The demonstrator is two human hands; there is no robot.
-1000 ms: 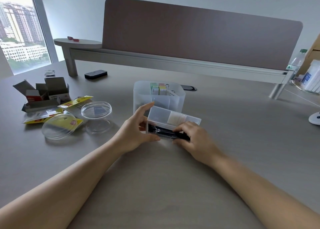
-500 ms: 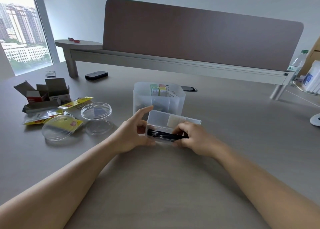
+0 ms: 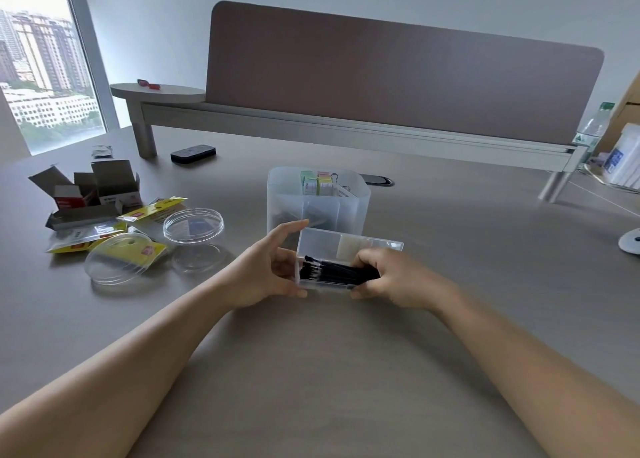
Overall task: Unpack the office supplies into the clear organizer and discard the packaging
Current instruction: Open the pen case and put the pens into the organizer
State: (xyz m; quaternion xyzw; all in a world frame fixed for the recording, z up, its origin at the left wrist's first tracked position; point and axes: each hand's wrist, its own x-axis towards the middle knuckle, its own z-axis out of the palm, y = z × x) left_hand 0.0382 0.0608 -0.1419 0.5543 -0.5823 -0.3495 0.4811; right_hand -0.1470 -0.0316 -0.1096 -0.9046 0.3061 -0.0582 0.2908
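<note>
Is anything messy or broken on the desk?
Nothing looks broken. The only mess is the torn-open cardboard box, yellow wrappers and clear round lids, heaped at the left of the desk, not yet thrown away.

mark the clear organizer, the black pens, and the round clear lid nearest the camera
clear organizer [image 3: 287, 198]: head view, bare front-left wall.
black pens [image 3: 332, 271]: head view, middle of the bundle.
round clear lid [image 3: 119, 265]: head view, its flat top.

Organizer [image 3: 317, 199] just behind hands [image 3: 332, 274]
</note>
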